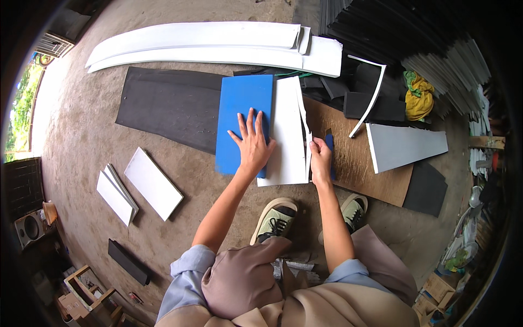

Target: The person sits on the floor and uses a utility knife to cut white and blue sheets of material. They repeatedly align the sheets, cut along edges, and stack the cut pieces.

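White sheet [286, 136] lies flat on a brown board [359, 158] on the floor, directly in front of the crouching person. A blue panel [242, 122] sits on its left part, edge to edge, apparently serving as template and straightedge for the cut.

Left hand [252, 143]: fingers spread wide and flat, palm pressing down on the blue panel's right edge, overlapping onto the white sheet. Gripping nothing; judged to be pinning both layers so they don't shift.

Right hand [320, 159]: fingers curled tight round a blue-handled knife [329, 150], blade end at the sheet's right edge. A thin white strip [303, 122] stands away from that edge, partly separated.

Brown board looks like a cutting base, keeping the blade off the concrete.

Surroundings: bare concrete floor [81, 125], dusty. Large dark mat [169, 106] to the left of the work. Long curved white panels [207, 43] along the far side. Small white rectangles [136, 188] stacked at the person's left. Grey-white wedge offcut [406, 144] at right. Dark sheet stock [392, 27] stacked at far right; yellow cloth [418, 98] beside it. Wooden crates [87, 294] and misc. clutter near the edges. Daylight enters from the left.
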Available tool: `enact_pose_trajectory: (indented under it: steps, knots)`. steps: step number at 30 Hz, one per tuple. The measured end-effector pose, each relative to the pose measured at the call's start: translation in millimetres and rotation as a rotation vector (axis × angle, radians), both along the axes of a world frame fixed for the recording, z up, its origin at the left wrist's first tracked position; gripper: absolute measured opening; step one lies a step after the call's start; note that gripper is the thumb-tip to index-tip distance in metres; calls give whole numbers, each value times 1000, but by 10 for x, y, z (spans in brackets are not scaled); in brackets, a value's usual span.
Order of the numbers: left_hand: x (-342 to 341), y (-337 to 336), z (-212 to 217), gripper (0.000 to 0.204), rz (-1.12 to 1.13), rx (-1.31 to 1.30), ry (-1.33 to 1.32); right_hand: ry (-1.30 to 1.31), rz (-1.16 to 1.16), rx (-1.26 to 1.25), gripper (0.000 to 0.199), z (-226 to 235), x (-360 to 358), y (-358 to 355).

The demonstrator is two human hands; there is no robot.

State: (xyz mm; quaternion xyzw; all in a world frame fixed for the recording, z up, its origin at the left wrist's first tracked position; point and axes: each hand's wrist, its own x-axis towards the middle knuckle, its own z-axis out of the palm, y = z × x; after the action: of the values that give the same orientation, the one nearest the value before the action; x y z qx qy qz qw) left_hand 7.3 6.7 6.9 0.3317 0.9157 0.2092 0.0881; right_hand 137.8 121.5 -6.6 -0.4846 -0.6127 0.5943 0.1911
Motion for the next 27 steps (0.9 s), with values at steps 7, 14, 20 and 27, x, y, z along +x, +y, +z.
enact_pose_trajectory:
  steps: [7, 14, 20, 27]
  knots:
    - [-475, 3, 58, 58, 269, 399, -199, 128, 44, 161, 22, 571, 161, 309]
    - [-442, 282, 704, 33, 33, 1113, -847, 268, 45, 146, 26, 353, 306, 347]
    - [-216, 112, 832, 26, -41, 1154, -676, -484, 194, 1032, 34, -137, 597, 292]
    - [-33, -125, 1288, 38, -211, 1044, -671, -570, 274, 822, 38, -114, 592, 219]
